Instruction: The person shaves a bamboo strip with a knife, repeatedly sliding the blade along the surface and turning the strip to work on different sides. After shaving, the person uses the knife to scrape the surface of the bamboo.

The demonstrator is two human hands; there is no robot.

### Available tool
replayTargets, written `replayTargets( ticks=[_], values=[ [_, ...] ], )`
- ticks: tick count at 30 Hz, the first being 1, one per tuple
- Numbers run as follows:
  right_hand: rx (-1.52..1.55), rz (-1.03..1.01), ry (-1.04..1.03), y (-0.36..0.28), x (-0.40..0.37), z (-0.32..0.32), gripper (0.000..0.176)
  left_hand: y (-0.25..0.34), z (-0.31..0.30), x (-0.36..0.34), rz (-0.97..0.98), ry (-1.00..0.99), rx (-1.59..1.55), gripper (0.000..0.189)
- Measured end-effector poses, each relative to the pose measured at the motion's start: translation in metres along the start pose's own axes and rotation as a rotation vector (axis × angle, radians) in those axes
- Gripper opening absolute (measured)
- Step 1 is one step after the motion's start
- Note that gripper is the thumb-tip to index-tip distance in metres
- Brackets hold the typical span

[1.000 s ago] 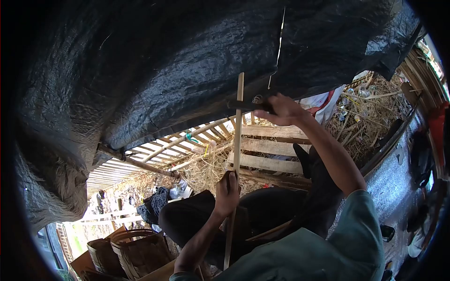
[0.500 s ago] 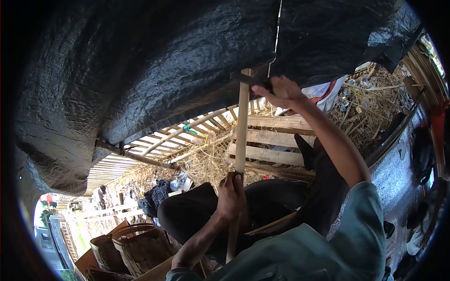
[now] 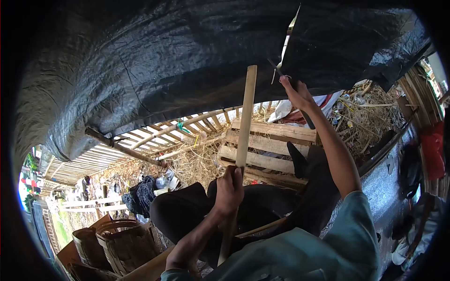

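Observation:
My left hand (image 3: 228, 192) is closed around a long, pale bamboo strip (image 3: 246, 114), which stands nearly upright with its lower end down by my lap. Above and to the right, my right hand (image 3: 297, 96) grips a knife (image 3: 275, 67). Its thin dark blade points up and left, apart from the strip, and the dark handle sticks out below my fist. The tip of the strip is bare and overlaps the black tarp (image 3: 187, 61) in view.
Wooden slats (image 3: 262, 157) lie on straw beyond my folded legs. Woven baskets (image 3: 126, 246) stand at lower left. The black tarp hangs low overhead, with a slit near the knife. A slatted bamboo fence (image 3: 154, 136) runs behind, and a red cloth (image 3: 431, 150) hangs at right.
The knife has come away from the top of the bamboo strip, moving up and right with my right hand. My left hand keeps its hold; the camera view has shifted slightly.

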State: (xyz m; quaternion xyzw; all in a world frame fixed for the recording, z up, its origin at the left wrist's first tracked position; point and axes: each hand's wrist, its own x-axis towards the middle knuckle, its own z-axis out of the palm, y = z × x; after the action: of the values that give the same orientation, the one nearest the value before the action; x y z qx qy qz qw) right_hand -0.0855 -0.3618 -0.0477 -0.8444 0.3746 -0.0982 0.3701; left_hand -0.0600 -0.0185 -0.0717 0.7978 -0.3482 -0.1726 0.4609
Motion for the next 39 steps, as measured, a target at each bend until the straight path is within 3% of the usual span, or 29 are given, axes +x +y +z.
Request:
replayTargets(
  ticks=[3,5,8,11,17,20,26,29,31,34,35,37,39],
  values=[
    [0.036,-0.131,-0.123,-0.007,-0.016,0.010,0.071,-0.007,-0.003,0.005,0.021,-0.003,0.018,0.021],
    [-0.054,-0.291,-0.189,-0.031,-0.040,0.015,0.067,0.009,-0.010,0.007,-0.094,-0.015,-0.066,0.025],
    [-0.097,-0.669,-0.135,-0.042,-0.073,0.040,0.055,0.009,-0.016,0.015,-0.216,-0.073,-0.228,0.026],
    [-0.143,-0.563,-0.368,-0.060,-0.099,0.051,0.055,0.012,-0.019,0.021,-0.281,-0.092,-0.366,0.026],
    [-0.154,-0.650,-0.332,-0.059,-0.115,0.080,0.066,0.013,-0.025,0.031,-0.355,-0.223,-0.448,0.027],
    [-0.145,-0.695,-0.283,-0.061,-0.118,0.081,0.067,0.006,-0.019,0.030,-0.330,-0.155,-0.306,0.026],
    [-0.206,-0.848,-0.147,-0.052,-0.115,0.080,0.069,0.008,-0.013,0.024,-0.009,-0.047,-0.155,0.020],
    [-0.312,-0.751,-0.234,-0.051,-0.113,0.079,0.071,0.014,-0.012,0.025,-0.066,-0.050,-0.148,0.023],
    [-0.149,-0.543,-0.149,-0.047,-0.088,0.076,0.075,0.017,-0.008,0.016,-0.136,-0.120,-0.123,0.026],
    [-0.222,-0.050,-0.061,-0.044,-0.020,0.008,0.083,0.024,-0.007,0.002,-0.177,-0.151,-0.149,0.031],
    [-0.208,-0.070,0.151,-0.019,0.001,0.001,0.084,0.033,-0.013,0.004,-0.191,-0.156,-0.170,0.031],
    [-0.076,-0.030,0.255,0.007,0.008,-0.014,0.083,0.047,-0.022,0.010,-0.285,-0.187,-0.252,0.033],
    [-0.041,-0.060,0.313,0.020,0.000,-0.021,0.082,0.036,-0.021,0.018,-0.247,-0.159,-0.251,0.034]
  ],
)
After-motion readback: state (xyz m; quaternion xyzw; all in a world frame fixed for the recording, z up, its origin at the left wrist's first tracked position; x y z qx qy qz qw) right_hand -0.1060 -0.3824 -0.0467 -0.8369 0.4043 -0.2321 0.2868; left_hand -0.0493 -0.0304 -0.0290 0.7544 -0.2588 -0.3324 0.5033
